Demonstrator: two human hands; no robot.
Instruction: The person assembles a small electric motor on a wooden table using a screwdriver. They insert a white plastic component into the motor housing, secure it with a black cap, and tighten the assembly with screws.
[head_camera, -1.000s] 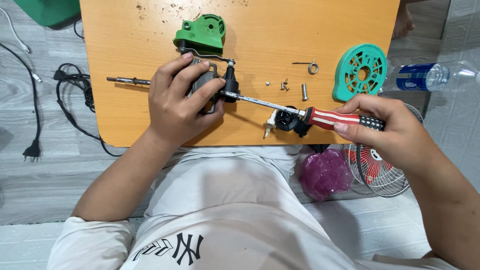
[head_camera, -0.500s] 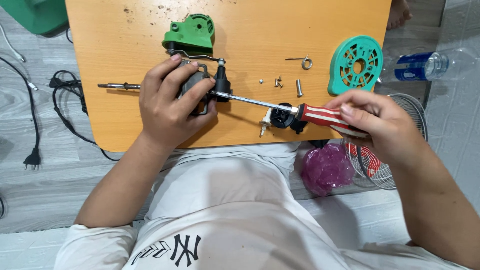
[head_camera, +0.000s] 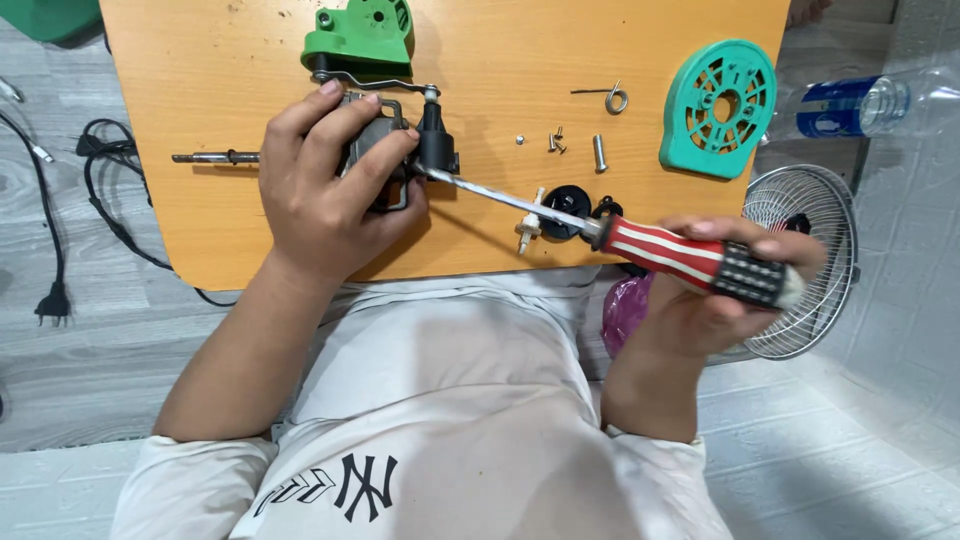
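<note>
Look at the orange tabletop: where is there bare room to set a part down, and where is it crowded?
Bare: the top stretch between the green housing and the teal round cover, and the left end around the metal shaft. Crowded: the middle, where the left hand grips the motor, plus the loose screws and the screwdriver in the right hand.

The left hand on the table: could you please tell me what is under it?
Under the left hand sits a grey metal motor, its shaft sticking out leftward over the wooden table. The palm covers most of the motor body.
</note>
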